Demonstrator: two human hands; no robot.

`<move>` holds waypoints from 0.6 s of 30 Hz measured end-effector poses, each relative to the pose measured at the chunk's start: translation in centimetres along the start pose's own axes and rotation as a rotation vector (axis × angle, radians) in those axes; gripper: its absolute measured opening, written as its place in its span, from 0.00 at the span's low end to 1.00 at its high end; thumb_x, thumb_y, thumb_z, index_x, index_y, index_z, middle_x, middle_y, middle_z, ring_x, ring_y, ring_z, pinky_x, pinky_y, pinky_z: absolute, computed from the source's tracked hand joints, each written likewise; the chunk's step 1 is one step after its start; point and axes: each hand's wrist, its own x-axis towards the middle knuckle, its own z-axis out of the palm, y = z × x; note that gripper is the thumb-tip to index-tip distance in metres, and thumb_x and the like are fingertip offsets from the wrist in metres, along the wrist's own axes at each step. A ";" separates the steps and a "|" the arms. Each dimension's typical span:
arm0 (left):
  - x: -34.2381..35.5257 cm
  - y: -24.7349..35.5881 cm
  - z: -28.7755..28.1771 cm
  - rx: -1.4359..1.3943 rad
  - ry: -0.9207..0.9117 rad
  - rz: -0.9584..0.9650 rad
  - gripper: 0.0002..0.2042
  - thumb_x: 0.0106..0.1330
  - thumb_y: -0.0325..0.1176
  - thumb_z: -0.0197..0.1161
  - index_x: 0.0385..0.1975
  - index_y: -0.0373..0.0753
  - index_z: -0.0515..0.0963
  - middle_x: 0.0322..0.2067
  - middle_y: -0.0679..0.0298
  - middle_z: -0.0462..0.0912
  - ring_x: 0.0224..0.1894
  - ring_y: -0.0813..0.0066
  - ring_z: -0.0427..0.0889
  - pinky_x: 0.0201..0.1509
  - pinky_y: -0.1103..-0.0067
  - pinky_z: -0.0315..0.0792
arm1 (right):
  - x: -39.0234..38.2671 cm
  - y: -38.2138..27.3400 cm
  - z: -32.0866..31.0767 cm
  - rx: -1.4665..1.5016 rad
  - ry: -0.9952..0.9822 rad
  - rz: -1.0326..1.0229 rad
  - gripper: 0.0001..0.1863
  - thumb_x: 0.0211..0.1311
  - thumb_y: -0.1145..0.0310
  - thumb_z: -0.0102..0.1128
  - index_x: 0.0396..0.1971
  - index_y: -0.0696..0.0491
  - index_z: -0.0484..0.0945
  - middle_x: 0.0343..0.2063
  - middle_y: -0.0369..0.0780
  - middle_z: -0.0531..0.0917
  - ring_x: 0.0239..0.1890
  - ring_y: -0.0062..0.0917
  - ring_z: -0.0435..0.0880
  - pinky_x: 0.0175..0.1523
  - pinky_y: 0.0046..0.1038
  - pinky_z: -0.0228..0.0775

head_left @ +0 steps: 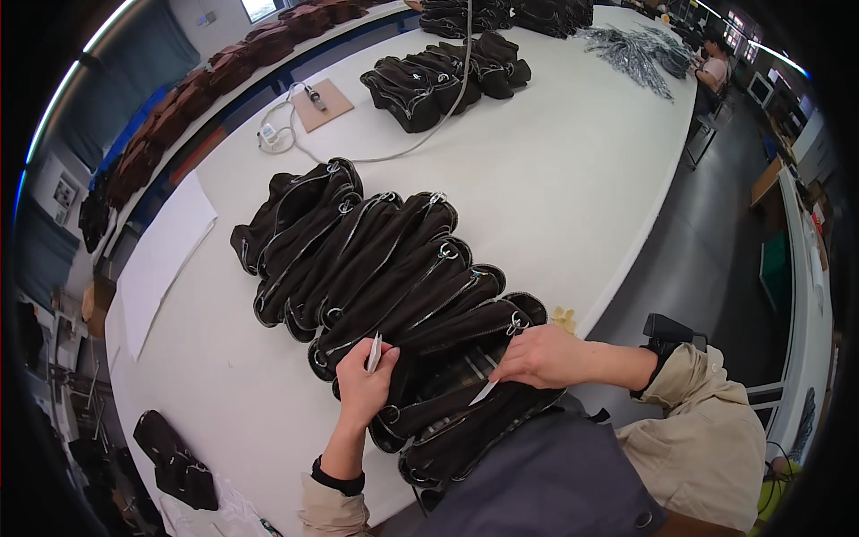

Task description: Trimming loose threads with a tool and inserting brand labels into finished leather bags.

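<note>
Your left hand (362,385) pinched a white strip (374,353), your right hand (533,356) a white slip (484,392) at the open, plaid-lined bag (458,374) near your end of the worktop (555,179). Insertion seemed in hand; the next move likely called for guiding the slip inside.

A glossy grey floor (716,224) runs down the right of the frame, beside a broad white table (573,179). At upper left, dark curtains (152,54) hang near a bright window (259,8) (a long strip light (107,25) glows along the frame's edge).
</note>
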 end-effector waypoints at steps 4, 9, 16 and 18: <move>-0.1 0.5 -0.4 0.039 -0.087 -0.066 0.07 0.59 0.31 0.65 0.26 0.34 0.77 0.15 0.66 0.72 0.21 0.82 0.68 0.27 0.82 0.64 | 2.4 -0.6 -0.3 -0.028 0.210 -0.026 0.11 0.52 0.67 0.65 0.38 0.43 0.83 0.31 0.29 0.82 0.37 0.21 0.78 0.31 0.23 0.73; -0.8 1.7 -0.8 0.046 -0.242 -0.077 0.08 0.59 0.34 0.67 0.30 0.36 0.79 0.20 0.63 0.75 0.26 0.78 0.73 0.34 0.81 0.68 | 3.9 -0.7 2.7 -0.218 -0.193 0.063 0.09 0.50 0.68 0.61 0.33 0.49 0.82 0.43 0.35 0.80 0.46 0.27 0.75 0.40 0.27 0.73; -1.8 3.3 0.3 0.507 -0.159 0.423 0.22 0.43 0.28 0.70 0.42 0.43 0.76 0.28 0.62 0.78 0.34 0.61 0.81 0.37 0.71 0.74 | 2.8 -1.0 2.7 -0.100 0.038 -0.127 0.08 0.53 0.65 0.60 0.29 0.54 0.80 0.54 0.47 0.71 0.56 0.40 0.68 0.57 0.36 0.64; -0.9 1.9 0.2 0.364 -0.115 0.438 0.16 0.44 0.27 0.69 0.36 0.41 0.78 0.28 0.59 0.80 0.32 0.60 0.81 0.34 0.73 0.73 | 2.9 -1.3 3.0 -0.085 0.033 -0.078 0.08 0.53 0.66 0.60 0.29 0.54 0.80 0.55 0.47 0.71 0.56 0.40 0.69 0.56 0.36 0.65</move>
